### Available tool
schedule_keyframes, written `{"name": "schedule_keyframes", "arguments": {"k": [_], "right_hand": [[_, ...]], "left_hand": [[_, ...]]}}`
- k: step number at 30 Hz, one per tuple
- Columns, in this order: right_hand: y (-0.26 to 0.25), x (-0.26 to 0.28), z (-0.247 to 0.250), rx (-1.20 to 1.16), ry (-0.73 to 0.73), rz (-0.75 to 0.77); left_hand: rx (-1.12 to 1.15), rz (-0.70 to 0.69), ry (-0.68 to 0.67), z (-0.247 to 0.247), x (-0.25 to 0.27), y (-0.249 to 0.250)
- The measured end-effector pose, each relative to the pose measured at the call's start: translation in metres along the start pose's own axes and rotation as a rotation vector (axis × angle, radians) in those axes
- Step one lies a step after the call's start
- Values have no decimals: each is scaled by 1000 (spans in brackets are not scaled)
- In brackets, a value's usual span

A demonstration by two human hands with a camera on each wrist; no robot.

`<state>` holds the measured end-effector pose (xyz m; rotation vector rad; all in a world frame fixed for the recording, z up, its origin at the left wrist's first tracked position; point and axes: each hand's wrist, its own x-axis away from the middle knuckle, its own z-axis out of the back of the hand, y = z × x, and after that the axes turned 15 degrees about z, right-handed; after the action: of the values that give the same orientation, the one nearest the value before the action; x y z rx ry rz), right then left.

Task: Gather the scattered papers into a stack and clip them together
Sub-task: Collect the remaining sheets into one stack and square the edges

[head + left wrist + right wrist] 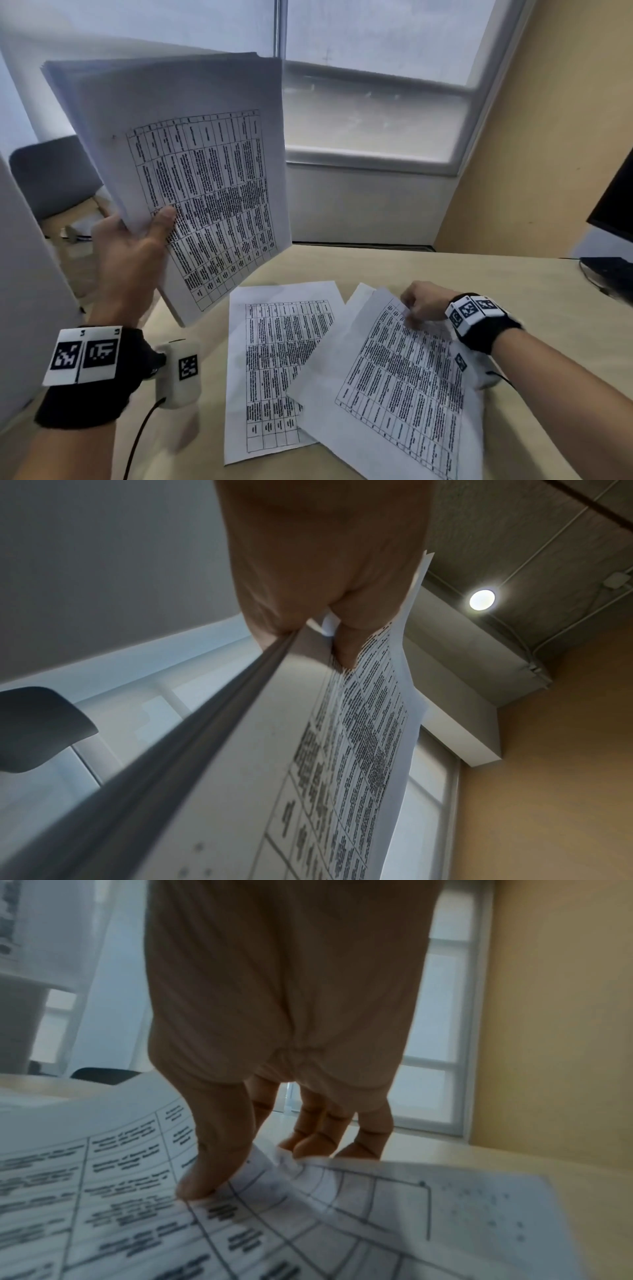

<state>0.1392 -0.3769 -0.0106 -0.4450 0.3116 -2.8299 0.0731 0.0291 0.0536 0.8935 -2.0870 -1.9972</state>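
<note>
My left hand [137, 236] holds a stack of printed sheets [191, 164] up in the air at the left, thumb on the front page; the left wrist view shows the stack [274, 764] edge-on under the hand [329, 588]. My right hand [423, 305] pinches the far edge of a tilted sheet [404, 387] on the table, with the thumb on top and fingers under the lifted edge [308, 1172]. One more sheet [274, 359] lies flat in the middle, partly under the tilted one. No clip is in sight.
The beige table [513, 284] runs to a window wall at the back. A black monitor and its base [613, 246] stand at the right edge. A grey chair [51, 174] stands beyond the table's left end, and a white panel [24, 291] rises at the far left.
</note>
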Motion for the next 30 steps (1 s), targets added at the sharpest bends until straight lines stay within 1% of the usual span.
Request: {"name": "schedule_keyframes", "arguments": {"k": [3,9,11,13,14,16,19,22,25,28,30], "right_hand": [[6,3,-3,-33,23,9],[8,7,-6,-70,141,17],[3,10,1,-73,206,74],[-6,14,17,-156,267,148],[-14,17,28,-201,268,182],[-31,16,51,-232,208,257],[-63,-2,64,-134,122,329],[-92,-39,41,-1,53,302],[-115,-71,10,90,4,355],[-129,-86,-4,140,-47,373],[-129,-92,-8,165,-49,363]], "left_hand": [[7,4,9,2,-1,0],[-2,32,36,4,-5,-4],[-6,31,45,5,-6,-4],[-9,26,55,7,-6,-4],[-10,24,61,7,-7,-4],[-11,20,78,8,-7,-4],[-24,16,73,7,-7,-5],[-40,21,73,8,-8,-6],[-64,17,89,13,-12,-8],[-100,16,129,21,-17,-12],[-95,17,147,26,-20,-14]]}}
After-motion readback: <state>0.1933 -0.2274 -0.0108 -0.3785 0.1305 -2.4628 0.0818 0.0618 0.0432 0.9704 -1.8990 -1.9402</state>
